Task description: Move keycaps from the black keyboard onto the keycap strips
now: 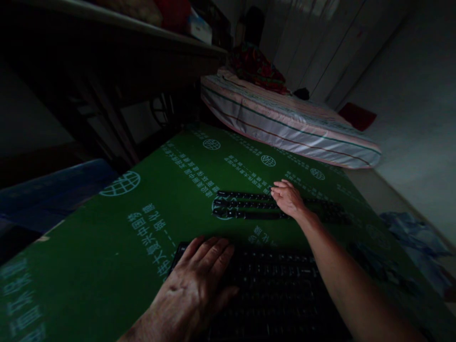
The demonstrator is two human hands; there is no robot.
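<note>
A black keyboard [274, 285] lies on the green tabletop at the bottom, its lower part out of frame. My left hand [199, 275] rests flat over its upper left corner, fingers stretched out and thumb over the keys. Beyond the keyboard, black keycaps [249, 204] lie in several rows, running right behind my right arm. Above the middle of these rows is my right hand [288, 198], fingers extended and slightly bent, fingertips by the top row. I see nothing held in it, though the dim light hides whether the fingertips touch a key.
The green table covering [171, 190] carries pale printed writing and globes. Dark small pieces [377, 266] lie right of my right arm. Behind the table stands a bed with a striped mattress [285, 123]. A dark wooden table [107, 28] is at upper left, blue material [71, 190] below it.
</note>
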